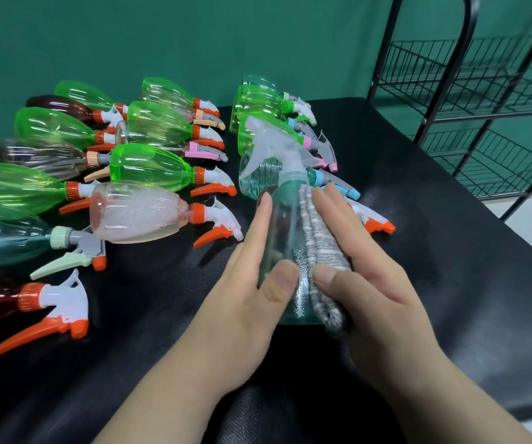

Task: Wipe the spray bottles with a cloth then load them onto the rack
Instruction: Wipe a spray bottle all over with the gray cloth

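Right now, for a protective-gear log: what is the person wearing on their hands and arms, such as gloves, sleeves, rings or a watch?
Nothing that shows. The left hand and right hand are bare: no gloves, no rings, and the thumbnails look short and unpainted. The wrists carry no watch or band, and no sleeve shows up to the frame's edge.

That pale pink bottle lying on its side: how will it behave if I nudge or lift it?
Probably light: the pink bottle looks see-through, with no pooled liquid showing. Its round body may roll if nudged, though the orange trigger sticking out should soon stop it. Thin plastic likely dents under a hard squeeze.
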